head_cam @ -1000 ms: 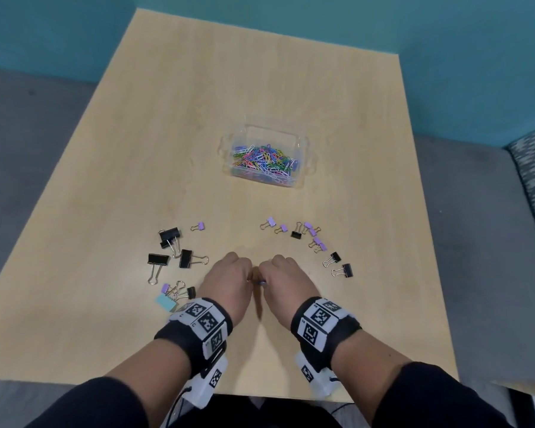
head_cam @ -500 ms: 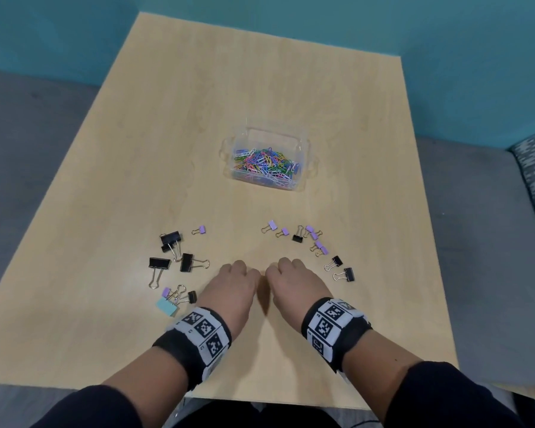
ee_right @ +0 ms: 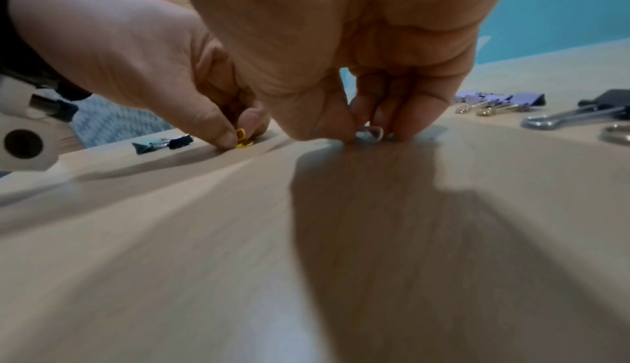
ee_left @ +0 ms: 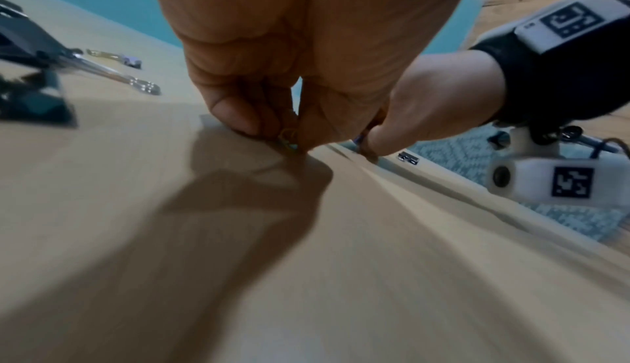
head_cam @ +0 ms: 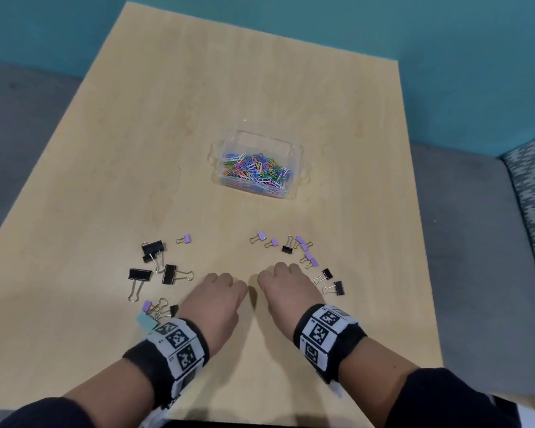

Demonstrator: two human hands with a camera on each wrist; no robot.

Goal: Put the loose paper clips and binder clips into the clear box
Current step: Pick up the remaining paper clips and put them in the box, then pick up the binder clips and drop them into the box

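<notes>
fingers [ee_right: 341, 126] of both hands pinch small clips flat against the tabletop [head_cam: 260, 88] near its front edge; thin wire could slip loose before reaching the box [head_cam: 294, 193].

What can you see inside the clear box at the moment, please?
The clear box holds a heap of coloured paper clips. No binder clips show in it; anything beneath the heap is covered.

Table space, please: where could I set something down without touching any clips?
Bare patches on the table: beyond the clear box, and between it and the binder clips. Crowded: beside the left hand and right hand.
</notes>
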